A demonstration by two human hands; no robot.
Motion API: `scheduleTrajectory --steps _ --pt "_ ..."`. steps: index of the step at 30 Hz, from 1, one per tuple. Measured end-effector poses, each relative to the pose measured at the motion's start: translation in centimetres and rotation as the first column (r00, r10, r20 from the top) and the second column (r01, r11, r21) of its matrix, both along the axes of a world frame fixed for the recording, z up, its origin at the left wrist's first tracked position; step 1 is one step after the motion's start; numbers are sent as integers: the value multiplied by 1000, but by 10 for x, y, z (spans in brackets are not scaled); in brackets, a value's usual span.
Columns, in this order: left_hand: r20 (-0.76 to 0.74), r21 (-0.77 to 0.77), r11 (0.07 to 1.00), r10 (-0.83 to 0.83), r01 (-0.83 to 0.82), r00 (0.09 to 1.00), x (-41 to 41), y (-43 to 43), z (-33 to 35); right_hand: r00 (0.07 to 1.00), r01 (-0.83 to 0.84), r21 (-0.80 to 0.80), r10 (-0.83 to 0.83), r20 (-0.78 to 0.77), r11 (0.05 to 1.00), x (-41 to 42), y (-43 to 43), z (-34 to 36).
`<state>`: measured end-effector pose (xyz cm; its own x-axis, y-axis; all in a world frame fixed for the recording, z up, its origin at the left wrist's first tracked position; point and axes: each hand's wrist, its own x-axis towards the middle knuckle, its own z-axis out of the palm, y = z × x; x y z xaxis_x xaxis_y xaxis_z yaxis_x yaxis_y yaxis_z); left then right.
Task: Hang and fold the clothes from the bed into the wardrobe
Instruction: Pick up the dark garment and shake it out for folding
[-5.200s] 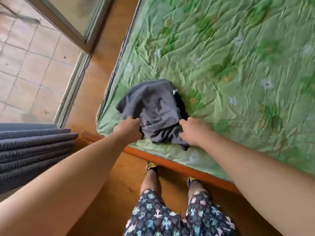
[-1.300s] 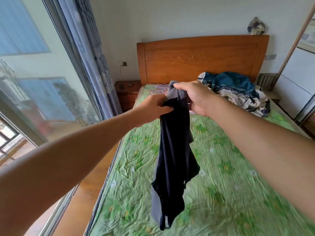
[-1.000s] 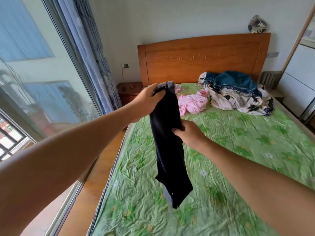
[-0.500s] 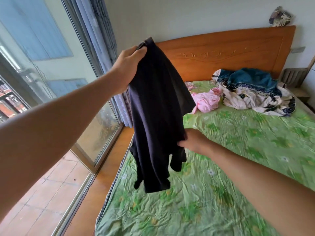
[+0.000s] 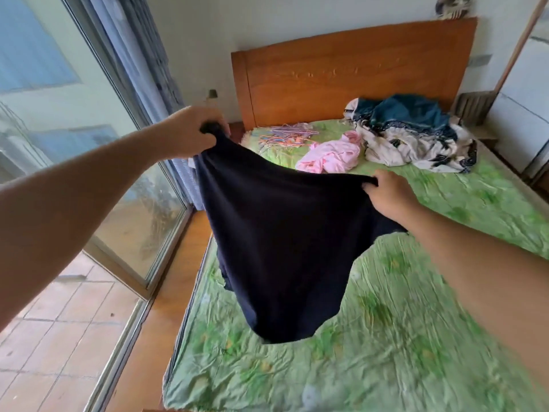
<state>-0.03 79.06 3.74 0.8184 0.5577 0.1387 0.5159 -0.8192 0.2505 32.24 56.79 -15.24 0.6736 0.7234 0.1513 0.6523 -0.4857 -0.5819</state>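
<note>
"Hands first: what was your left hand [image 5: 190, 133] doing?"

"It was raised, with the fingers curled tight round a bunched corner of the dark navy garment [image 5: 276, 233]. My right hand [image 5: 389, 193] was lower and off to the right, pinching the opposite edge between thumb and fingers."

"So the cloth was off the bed?"

"Yes. It hung spread between my two hands, sagging in the middle, its lower end dangling above the green flowered sheet of the bed [image 5: 386, 337]. I could not tell whether that end brushed the sheet."

"What kind of garment was it?"

"I could not tell; the folds hid its shape."

"And the other clothes?"

"A pink garment [image 5: 329, 156] lay crumpled near the head of the bed, just beside a pile of blue and white clothes [image 5: 416, 135] heaped under the wooden headboard [image 5: 341, 69]. Left of the pink one lay a scatter of coloured hangers [image 5: 285, 135]. A glass sliding door [image 5: 142, 221] ran along my left, with a strip of wooden floor [image 5: 166, 307] between it and the bed."
</note>
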Motion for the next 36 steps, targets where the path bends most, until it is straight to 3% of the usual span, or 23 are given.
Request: scheduleTrajectory --steps 4,16,20,24,29,33,36 --pt "-128 -19 999 -51 49 990 12 14 -39 993 91 -79 -84 87 993 14 -29 10" --pt "-30 -166 956 -249 241 968 102 45 -110 972 182 -414 -99 215 892 85 -69 13" --pt "-95 -184 965 -204 184 974 139 67 -130 969 132 -429 -25 247 894 133 -40 -6" --pt "-56 -42 998 -39 36 998 181 102 -145 981 50 -459 42 188 887 185 5 -19" --pt "27 49 989 135 -136 990 234 152 -127 973 19 -349 63 221 937 243 77 6" --pt "255 47 955 271 -292 928 269 189 -61 922 34 -117 14 387 993 280 127 79" --pt "388 72 950 253 -303 886 278 197 -4 882 69 29 -75 466 997 294 138 137"
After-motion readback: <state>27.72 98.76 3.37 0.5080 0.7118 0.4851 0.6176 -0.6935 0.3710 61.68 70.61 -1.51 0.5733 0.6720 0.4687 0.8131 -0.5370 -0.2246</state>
